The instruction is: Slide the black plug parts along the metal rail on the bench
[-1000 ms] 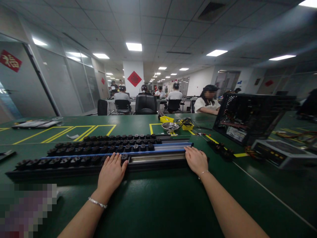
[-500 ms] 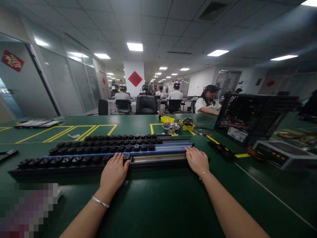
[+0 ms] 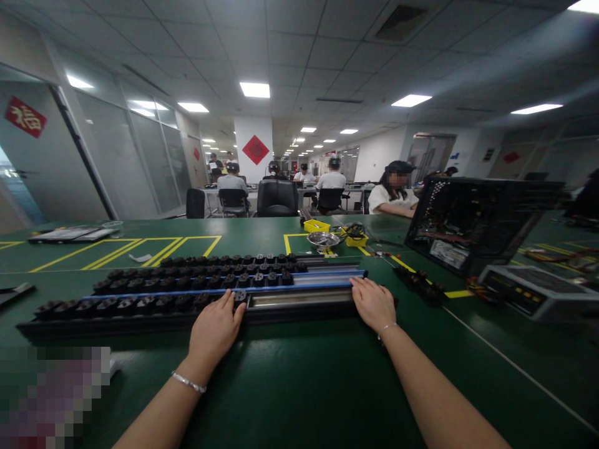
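Since a second ago the rails and both hands have drifted only slightly to the right in the view; each hand stays at the same place on the front rail (image 3: 299,301). That rail lies lengthwise on the green table (image 3: 299,380), nearest the person, with black sockets (image 3: 126,304) lined along its left part and bare metal at its right. The left hand (image 3: 215,327) lies over the end of this row, fingers nearly straight and close together, thumb slightly apart beside the last visible socket; whether it grips anything I cannot tell. The right hand (image 3: 374,305) rests at the rail's right end, fingers gently bent and close together, their tips on the far edge; its thumb is hidden, so its grip cannot be told either. A blue strip (image 3: 322,282) runs behind, then more socket rows.

The red diamond on the door (image 3: 25,116) carries the gold character 福; the writing on the red diamond on the pillar (image 3: 255,149) is too faint to read. Inside the computer case (image 3: 496,212) is a pale label (image 3: 448,252), and the power supply (image 3: 533,293) beside it bears yellow markings, both illegible
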Tool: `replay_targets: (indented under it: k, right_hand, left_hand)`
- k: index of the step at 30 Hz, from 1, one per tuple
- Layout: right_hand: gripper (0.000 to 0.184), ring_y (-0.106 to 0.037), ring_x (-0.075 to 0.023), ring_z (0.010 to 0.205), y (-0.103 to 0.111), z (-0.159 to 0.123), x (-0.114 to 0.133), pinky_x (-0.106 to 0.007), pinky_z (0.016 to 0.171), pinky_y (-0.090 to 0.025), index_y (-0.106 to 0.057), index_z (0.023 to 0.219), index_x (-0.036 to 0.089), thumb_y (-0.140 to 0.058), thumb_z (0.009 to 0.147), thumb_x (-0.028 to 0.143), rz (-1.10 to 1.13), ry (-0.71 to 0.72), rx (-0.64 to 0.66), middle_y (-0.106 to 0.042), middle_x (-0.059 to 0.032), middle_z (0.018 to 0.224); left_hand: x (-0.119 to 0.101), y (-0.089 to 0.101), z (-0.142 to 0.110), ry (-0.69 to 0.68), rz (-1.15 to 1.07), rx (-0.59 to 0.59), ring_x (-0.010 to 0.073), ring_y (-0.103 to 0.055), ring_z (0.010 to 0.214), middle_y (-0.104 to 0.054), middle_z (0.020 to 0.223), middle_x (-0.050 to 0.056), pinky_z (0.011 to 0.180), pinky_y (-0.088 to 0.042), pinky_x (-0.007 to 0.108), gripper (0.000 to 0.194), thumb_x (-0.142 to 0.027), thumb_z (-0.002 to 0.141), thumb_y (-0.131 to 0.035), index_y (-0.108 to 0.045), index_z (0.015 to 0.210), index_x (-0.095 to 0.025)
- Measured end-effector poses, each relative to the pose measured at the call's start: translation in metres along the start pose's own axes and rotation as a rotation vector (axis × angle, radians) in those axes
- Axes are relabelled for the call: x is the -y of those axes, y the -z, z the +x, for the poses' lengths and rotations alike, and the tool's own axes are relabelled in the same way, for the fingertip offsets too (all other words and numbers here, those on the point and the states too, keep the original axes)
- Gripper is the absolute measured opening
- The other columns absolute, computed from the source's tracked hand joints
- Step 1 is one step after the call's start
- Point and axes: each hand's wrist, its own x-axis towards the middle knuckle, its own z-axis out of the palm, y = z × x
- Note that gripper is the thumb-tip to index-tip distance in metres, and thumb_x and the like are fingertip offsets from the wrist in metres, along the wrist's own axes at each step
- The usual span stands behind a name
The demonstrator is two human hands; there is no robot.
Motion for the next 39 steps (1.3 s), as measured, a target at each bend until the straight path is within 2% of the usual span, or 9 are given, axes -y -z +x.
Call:
replay_targets:
  k: [15,24,39]
  right_hand:
    - [0.046,-0.042,-0.0173,0.124,-0.0024,0.0002,-0.0008,-0.039,0.102,-0.027,-0.057,0.123,0.028,-0.025,0.09,0.034,0.007,-0.004,-0.01,-0.053,0.0009,0.132]
    - [0.048,-0.04,-0.0181,0.126,-0.0021,0.0011,-0.0013,-0.041,0.102,-0.027,-0.055,0.125,0.028,-0.023,0.091,0.036,-0.009,0.005,0.018,-0.051,0.0007,0.134]
    - [0.047,-0.039,-0.0183,0.127,-0.002,0.0013,-0.0018,-0.042,0.104,-0.025,-0.053,0.126,0.028,-0.024,0.091,0.037,-0.031,0.02,0.036,-0.049,0.0006,0.136]
  left_hand:
    - [0.002,-0.0064,-0.0003,-0.006,-0.014,-0.013,0.0246,-0.051,0.119,-0.055,0.129,0.017,0.098,-0.04,0.04,0.061,-0.045,0.091,-0.021,-0.056,0.12,-0.006]
    - [0.0029,-0.0053,-0.0012,-0.018,-0.102,-0.049,0.0249,-0.047,0.124,-0.062,0.121,0.011,0.102,-0.037,0.044,0.052,-0.045,0.088,-0.026,-0.062,0.113,-0.018]
    - [-0.0001,-0.0027,-0.0025,-0.022,-0.019,-0.021,0.0245,-0.045,0.126,-0.056,0.128,0.013,0.1,-0.038,0.042,0.054,-0.042,0.09,-0.022,-0.059,0.118,-0.012]
